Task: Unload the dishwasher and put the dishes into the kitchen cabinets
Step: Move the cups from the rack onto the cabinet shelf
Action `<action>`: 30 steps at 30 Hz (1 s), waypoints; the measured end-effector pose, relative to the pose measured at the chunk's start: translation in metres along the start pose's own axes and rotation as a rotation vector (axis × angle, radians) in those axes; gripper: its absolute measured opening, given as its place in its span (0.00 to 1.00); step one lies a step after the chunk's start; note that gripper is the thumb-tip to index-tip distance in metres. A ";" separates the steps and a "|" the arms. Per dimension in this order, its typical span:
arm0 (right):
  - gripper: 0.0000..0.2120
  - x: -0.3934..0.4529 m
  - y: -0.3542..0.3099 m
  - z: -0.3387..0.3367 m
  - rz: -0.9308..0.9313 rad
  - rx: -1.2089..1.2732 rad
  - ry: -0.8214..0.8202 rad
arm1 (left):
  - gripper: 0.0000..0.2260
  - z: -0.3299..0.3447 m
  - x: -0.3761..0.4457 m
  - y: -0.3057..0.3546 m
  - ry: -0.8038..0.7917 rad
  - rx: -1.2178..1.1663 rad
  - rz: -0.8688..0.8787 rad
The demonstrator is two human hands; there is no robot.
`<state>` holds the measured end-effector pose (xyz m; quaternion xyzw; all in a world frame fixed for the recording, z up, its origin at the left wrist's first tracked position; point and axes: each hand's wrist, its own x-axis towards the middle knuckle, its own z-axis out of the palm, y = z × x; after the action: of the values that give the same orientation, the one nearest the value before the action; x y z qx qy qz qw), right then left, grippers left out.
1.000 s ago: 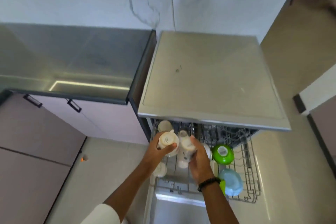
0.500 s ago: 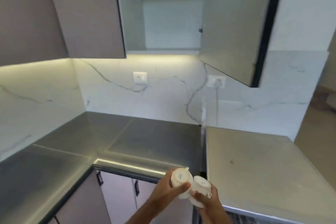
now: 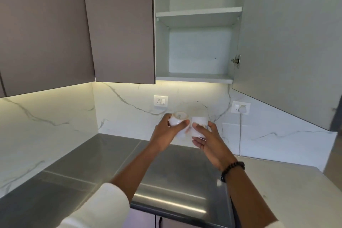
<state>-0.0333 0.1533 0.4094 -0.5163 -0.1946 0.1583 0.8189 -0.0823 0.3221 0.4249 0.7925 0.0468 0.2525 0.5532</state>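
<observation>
Two hands are raised side by side over the steel table, the left hand wrapped around a white cup and the right hand gripping a second white cup, the cups touching. The open cabinet lies straight above and slightly farther away, its bottom shelf bare, both hands about equally near. Half a second earlier the cups were low at the table's near edge; now they are higher and nearer the shelf.

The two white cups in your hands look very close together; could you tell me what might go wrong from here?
1. The left cup and right cup sit almost touching, so they could knock and chip.
2. The right hand holds its cup with fairly straight fingers, so it might slip onto the steel counter.
3. The open cabinet door hangs beside the lift path.
</observation>
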 end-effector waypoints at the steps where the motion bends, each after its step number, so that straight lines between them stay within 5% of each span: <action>1: 0.26 0.011 -0.005 0.002 -0.015 -0.016 -0.008 | 0.32 -0.001 0.012 0.001 -0.003 -0.008 0.003; 13: 0.27 0.091 0.042 -0.036 0.018 -0.009 0.141 | 0.39 0.040 0.094 -0.075 -0.092 -0.074 -0.088; 21: 0.25 0.056 0.088 -0.095 0.073 0.006 0.249 | 0.32 0.095 0.056 -0.132 -0.243 -0.135 -0.221; 30: 0.38 0.027 0.097 -0.123 0.106 -0.074 0.342 | 0.31 0.122 0.025 -0.136 -0.299 -0.063 -0.210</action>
<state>0.0445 0.1096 0.2771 -0.5751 -0.0307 0.1040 0.8109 0.0224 0.2793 0.2798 0.7942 0.0385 0.0741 0.6019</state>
